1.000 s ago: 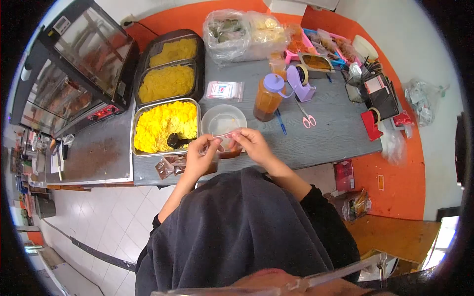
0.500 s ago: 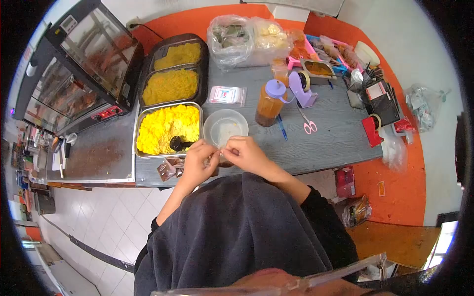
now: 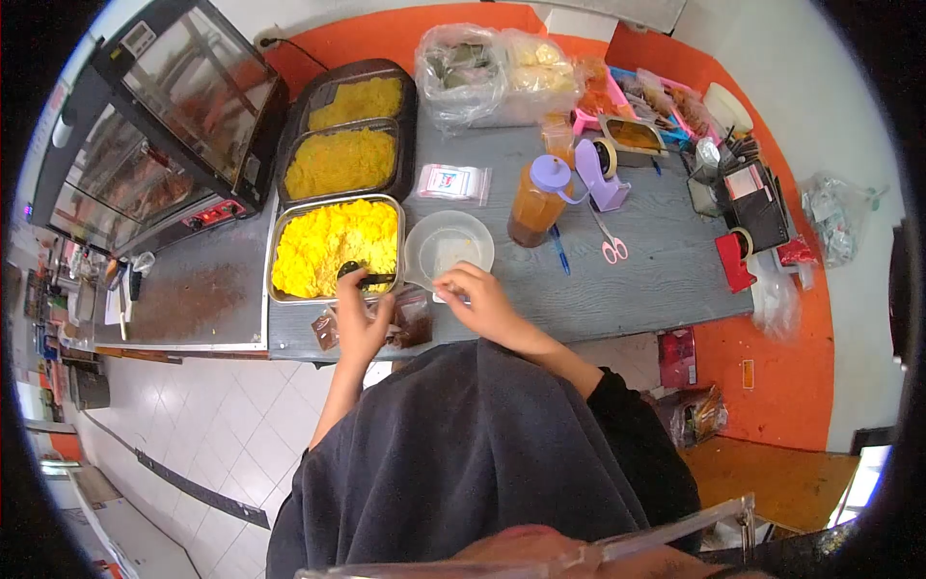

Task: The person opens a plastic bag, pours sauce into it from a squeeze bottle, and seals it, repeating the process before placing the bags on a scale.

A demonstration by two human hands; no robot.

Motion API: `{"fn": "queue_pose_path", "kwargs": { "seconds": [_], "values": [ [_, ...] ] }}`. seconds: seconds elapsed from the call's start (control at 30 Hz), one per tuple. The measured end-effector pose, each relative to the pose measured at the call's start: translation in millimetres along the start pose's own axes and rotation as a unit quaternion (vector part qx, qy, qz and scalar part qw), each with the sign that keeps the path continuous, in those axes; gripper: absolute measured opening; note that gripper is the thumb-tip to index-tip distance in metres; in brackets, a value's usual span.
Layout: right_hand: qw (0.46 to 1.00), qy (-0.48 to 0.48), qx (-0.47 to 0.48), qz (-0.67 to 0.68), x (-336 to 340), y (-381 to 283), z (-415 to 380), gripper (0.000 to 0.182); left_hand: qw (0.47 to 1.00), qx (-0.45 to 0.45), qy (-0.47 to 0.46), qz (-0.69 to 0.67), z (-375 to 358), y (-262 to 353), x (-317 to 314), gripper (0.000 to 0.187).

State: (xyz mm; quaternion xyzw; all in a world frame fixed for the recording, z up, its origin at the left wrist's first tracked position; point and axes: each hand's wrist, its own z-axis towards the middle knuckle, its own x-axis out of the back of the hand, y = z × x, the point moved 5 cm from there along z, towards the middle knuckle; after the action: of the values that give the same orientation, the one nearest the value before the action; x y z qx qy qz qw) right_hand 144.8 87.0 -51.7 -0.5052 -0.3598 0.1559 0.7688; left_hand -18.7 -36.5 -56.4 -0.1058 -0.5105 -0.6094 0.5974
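My left hand [image 3: 360, 326] is at the near edge of a metal tray [image 3: 273, 297] of yellow food, thumb and fingers apart, right at the black scoop [image 3: 378, 279] that rests in the yellow food [image 3: 323, 253]. Just in front of the round translucent bowl [image 3: 475, 228], my right hand [image 3: 476, 297] has its fingertips pinched together; what they hold is too small to make out. Small clear packets of brown stuff [image 3: 415, 321] lie by the table's front edge, partly behind my left hand.
Two dark trays of yellow noodle-like food [image 3: 340, 162] stand behind the metal tray. Right of the bowl are a purple-lidded bottle [image 3: 535, 207], a blue pen [image 3: 559, 251], pink scissors [image 3: 613, 250] and a purple tape dispenser [image 3: 604, 183]. A glass display warmer [image 3: 154, 135] stands left.
My hands were together in front of the bowl and have parted. The left has moved left to the scoop and spread its fingers; the right stays by the bowl.
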Motion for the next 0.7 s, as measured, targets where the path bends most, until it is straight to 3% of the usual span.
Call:
{"fn": "queue_pose_path", "kwargs": {
  "seconds": [0.03, 0.07, 0.1, 0.17, 0.27, 0.33, 0.4, 0.43, 0.47, 0.5, 0.53, 0.57, 0.6, 0.67, 0.7],
  "values": [
    [0.995, 0.025, 0.095, -0.006, 0, -17, -1, 0.018, 0.968, 0.063, -0.095, -0.225, 3, 14, -8, 0.051],
    [0.98, 0.048, 0.191, -0.012, 3, -35, -3, 0.017, 0.872, 0.122, -0.183, -0.437, 3, 30, -17, 0.055],
    [0.98, 0.02, 0.197, -0.018, 4, -44, -2, 0.022, 0.872, 0.123, -0.182, -0.438, 8, 38, -18, 0.055],
    [0.977, -0.001, 0.211, -0.041, 4, -44, -4, 0.023, 0.692, 0.18, -0.391, -0.579, 4, 64, -33, 0.062],
    [0.968, -0.006, 0.24, -0.076, 15, -39, -7, 0.023, 0.717, 0.178, -0.438, -0.512, 19, 94, -18, 0.063],
    [0.964, 0.009, 0.252, -0.09, 22, -41, -10, 0.023, 0.693, 0.146, -0.441, -0.552, 15, 86, -35, 0.062],
    [0.969, 0.086, 0.219, -0.071, 34, -44, -12, 0.019, 0.77, 0.079, -0.378, -0.508, 19, 86, -35, 0.056],
    [0.969, 0.09, 0.217, -0.074, 38, -43, -13, 0.019, 0.861, 0.005, -0.282, -0.424, 24, 83, -35, 0.046],
    [0.976, 0.114, 0.174, -0.063, 46, -37, -12, 0.017, 0.859, 0.001, -0.285, -0.426, 22, 84, -39, 0.046],
    [0.98, 0.139, 0.131, -0.052, 53, -31, -13, 0.015, 0.945, -0.064, -0.093, -0.308, 29, 89, -21, 0.041],
    [0.98, 0.143, 0.131, -0.055, 56, -33, -14, 0.015, 0.971, -0.125, 0.106, -0.173, 27, 95, -3, 0.037],
    [0.986, 0.139, 0.089, -0.024, 57, -32, -14, 0.012, 0.959, -0.151, 0.145, -0.19, 24, 97, 0, 0.028],
    [0.99, 0.135, 0.047, 0.007, 58, -30, -15, 0.013, 0.958, -0.155, 0.143, -0.194, 23, 101, 4, 0.028],
    [0.99, 0.131, 0.04, 0.023, 53, -28, -19, 0.016, 0.962, -0.249, 0.017, -0.111, 18, 125, 6, 0.021],
    [0.991, 0.122, 0.035, 0.041, 50, -27, -20, 0.018, 0.966, -0.233, 0.021, -0.108, 17, 129, 4, 0.019]
  ]
}}
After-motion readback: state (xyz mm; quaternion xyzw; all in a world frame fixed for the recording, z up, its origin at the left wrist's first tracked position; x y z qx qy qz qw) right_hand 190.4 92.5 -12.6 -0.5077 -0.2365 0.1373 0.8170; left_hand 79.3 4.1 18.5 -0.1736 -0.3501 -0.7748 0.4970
